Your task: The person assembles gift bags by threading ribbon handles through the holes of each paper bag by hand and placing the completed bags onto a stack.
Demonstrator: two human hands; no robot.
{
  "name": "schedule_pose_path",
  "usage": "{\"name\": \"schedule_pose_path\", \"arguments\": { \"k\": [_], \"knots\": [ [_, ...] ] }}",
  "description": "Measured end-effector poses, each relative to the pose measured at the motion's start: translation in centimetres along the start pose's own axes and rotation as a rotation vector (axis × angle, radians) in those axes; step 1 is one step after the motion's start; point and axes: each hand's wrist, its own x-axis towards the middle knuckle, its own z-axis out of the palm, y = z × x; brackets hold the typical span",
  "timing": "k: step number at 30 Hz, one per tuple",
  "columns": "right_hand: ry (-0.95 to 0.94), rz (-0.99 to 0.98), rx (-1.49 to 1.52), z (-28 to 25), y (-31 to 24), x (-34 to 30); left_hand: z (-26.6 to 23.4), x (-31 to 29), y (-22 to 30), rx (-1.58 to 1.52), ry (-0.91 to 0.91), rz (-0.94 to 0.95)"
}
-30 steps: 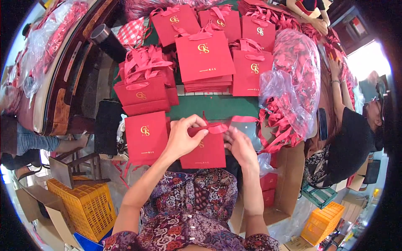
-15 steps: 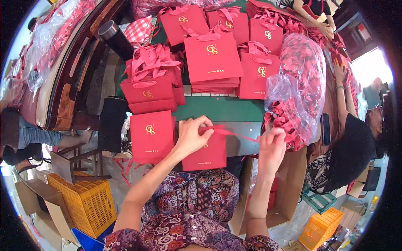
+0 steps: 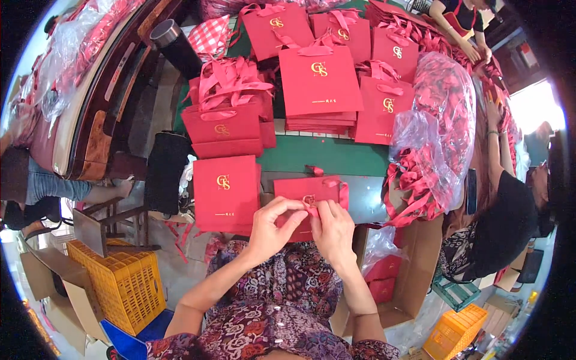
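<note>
A flat red paper bag (image 3: 289,188) with gold lettering lies at the table's near edge in front of me. Over its face, my left hand (image 3: 271,227) and my right hand (image 3: 333,233) meet, fingertips pinched together on a red ribbon (image 3: 310,210). More of the ribbon curls over the bag's top edge and right side. My fingers cover part of the bag's front. Close by on the left lies a small pile of flat red bags (image 3: 225,195) without visible handles.
Ribbon-handled bags (image 3: 321,90) are stacked beyond the green mat (image 3: 324,155). At right sits a plastic sack of red ribbons (image 3: 441,114). A black tumbler (image 3: 175,48) stands far left. An open carton (image 3: 414,270) is below right. Co-workers' arms (image 3: 497,141) reach in at right.
My right hand has come left and down from the outstretched ribbon to join my left hand. Both now pinch the ribbon over the bag's front. The whole view has shifted slightly.
</note>
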Motion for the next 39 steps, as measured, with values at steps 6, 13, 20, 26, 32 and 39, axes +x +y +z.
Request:
{"name": "schedule_pose_path", "arguments": {
  "k": [6,13,20,26,32,39],
  "knots": [
    [-0.079,0.004,-0.006,-0.3,-0.5,-0.4,-0.2,-0.3,-1.1,-0.396,-0.016,-0.319],
    [-0.017,0.033,0.166,-0.5,-0.8,-0.3,-0.4,-0.1,-2.1,-0.408,0.018,-0.305],
    [0.086,0.067,0.443,0.8,-1.0,0.3,-0.8,0.9,-1.8,-0.242,-0.008,-0.290],
    [0.131,0.188,0.376,2.2,-0.1,1.3,-2.1,3.4,-1.2,0.576,-0.025,0.056],
    [0.165,0.210,0.337,3.5,0.4,1.4,-1.9,3.9,-1.1,0.723,-0.129,0.075],
    [0.200,0.274,0.385,3.4,-0.4,1.7,-1.6,3.8,-0.5,0.576,-0.144,0.093]
  ]
}}
